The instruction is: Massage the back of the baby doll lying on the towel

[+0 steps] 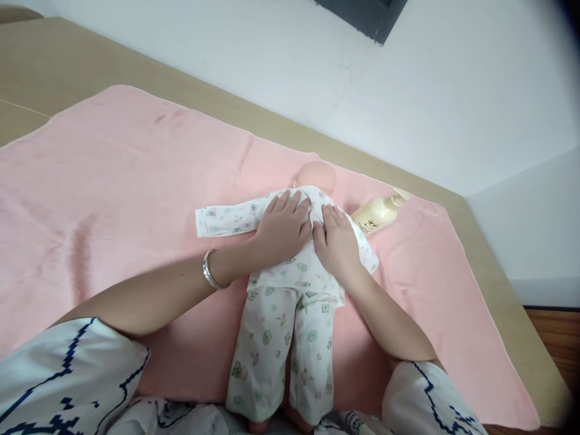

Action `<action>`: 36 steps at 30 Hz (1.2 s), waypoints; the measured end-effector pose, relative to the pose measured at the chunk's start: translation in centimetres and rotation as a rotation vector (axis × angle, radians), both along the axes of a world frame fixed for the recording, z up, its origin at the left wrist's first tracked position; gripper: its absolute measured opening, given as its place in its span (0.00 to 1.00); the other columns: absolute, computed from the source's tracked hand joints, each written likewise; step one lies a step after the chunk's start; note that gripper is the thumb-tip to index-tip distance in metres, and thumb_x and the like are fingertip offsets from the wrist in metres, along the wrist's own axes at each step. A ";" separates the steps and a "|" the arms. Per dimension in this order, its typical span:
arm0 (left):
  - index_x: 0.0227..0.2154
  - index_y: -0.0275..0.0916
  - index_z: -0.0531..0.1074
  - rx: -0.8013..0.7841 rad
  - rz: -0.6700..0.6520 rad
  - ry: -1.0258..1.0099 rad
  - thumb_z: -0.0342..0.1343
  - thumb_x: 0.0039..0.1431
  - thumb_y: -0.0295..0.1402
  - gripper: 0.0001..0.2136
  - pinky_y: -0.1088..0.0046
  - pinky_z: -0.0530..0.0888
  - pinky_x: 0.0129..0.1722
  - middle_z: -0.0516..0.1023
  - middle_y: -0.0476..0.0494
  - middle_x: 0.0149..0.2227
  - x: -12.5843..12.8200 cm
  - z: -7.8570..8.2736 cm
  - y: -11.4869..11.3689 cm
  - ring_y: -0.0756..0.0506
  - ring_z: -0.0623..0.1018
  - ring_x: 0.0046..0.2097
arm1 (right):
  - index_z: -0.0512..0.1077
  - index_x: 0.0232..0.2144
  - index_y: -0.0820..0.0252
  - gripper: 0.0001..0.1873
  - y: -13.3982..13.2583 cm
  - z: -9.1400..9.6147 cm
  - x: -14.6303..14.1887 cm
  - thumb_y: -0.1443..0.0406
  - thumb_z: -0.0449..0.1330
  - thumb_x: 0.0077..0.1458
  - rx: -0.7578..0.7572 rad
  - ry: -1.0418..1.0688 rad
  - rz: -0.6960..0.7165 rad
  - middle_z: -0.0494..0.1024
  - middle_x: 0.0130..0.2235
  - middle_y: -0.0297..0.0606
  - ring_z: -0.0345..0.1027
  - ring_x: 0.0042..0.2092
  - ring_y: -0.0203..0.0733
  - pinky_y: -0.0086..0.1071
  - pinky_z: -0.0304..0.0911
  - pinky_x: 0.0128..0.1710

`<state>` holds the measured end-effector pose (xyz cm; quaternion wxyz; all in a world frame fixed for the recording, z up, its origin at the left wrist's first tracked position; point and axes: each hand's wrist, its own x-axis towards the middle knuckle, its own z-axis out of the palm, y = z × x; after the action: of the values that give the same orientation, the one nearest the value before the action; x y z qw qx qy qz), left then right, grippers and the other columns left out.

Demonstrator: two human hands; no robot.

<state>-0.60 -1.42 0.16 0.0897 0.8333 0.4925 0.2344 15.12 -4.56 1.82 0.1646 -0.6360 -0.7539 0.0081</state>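
A baby doll (pixel 296 275) lies face down on a pink mat (pixel 149 157), its head away from me and its feet at the near edge. It wears a white long-sleeved top and trousers printed with small green animals. My left hand (pixel 283 226) rests flat on the left side of its upper back, fingers spread. On the right side of the back lies my right hand (pixel 338 241), its fingers stretched out and the thumb near my left hand. Neither hand grips anything. The doll's face is hidden.
A pale yellow pump bottle (pixel 378 212) lies on its side on the mat, close to the doll's right-hand sleeve. The mat covers a wooden table (pixel 194 90) that runs along a white wall (pixel 435 96). A dark panel (pixel 367 15) is on the wall.
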 end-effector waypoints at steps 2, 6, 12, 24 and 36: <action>0.65 0.30 0.62 -0.030 -0.002 -0.020 0.43 0.68 0.35 0.26 0.46 0.59 0.69 0.61 0.30 0.69 -0.3 -0.2 1.0 0.30 0.58 0.71 | 0.66 0.62 0.74 0.29 -1.1 0.4 -0.7 0.61 0.46 0.67 0.004 -0.036 0.017 0.71 0.63 0.58 0.60 0.68 0.60 0.55 0.55 0.68; 0.64 0.28 0.63 -0.004 0.009 -0.018 0.41 0.70 0.34 0.24 0.46 0.57 0.70 0.63 0.28 0.68 -0.2 -0.1 1.0 0.30 0.60 0.70 | 0.65 0.63 0.76 0.30 -1.6 0.9 -0.8 0.60 0.46 0.68 -0.036 -0.055 0.028 0.69 0.64 0.59 0.58 0.69 0.60 0.52 0.54 0.70; 0.66 0.27 0.61 -0.034 -0.012 0.050 0.41 0.70 0.31 0.24 0.39 0.57 0.67 0.59 0.24 0.69 0.6 0.6 -2.1 0.25 0.57 0.71 | 0.57 0.68 0.70 0.33 2.0 -0.3 1.7 0.55 0.44 0.69 -0.093 0.098 0.106 0.57 0.71 0.54 0.46 0.74 0.56 0.54 0.49 0.71; 0.65 0.28 0.61 -0.158 -0.051 -0.043 0.41 0.69 0.34 0.25 0.39 0.52 0.69 0.54 0.26 0.71 -0.1 0.8 0.1 0.26 0.52 0.73 | 0.65 0.64 0.67 0.29 -1.2 0.6 -0.4 0.65 0.47 0.64 -0.086 0.085 0.039 0.62 0.69 0.55 0.49 0.72 0.63 0.64 0.54 0.67; 0.66 0.32 0.59 -0.045 -0.001 -0.126 0.43 0.67 0.35 0.26 0.41 0.51 0.70 0.59 0.29 0.70 0.4 -0.7 0.2 0.29 0.54 0.72 | 0.56 0.69 0.68 0.32 1.5 -0.5 1.0 0.61 0.43 0.67 -0.076 0.047 0.117 0.54 0.72 0.55 0.41 0.74 0.63 0.67 0.40 0.70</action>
<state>-0.23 -1.21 -0.58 0.1392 0.8149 0.4906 0.2755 16.16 -3.09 1.35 0.1573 -0.5963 -0.7848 0.0613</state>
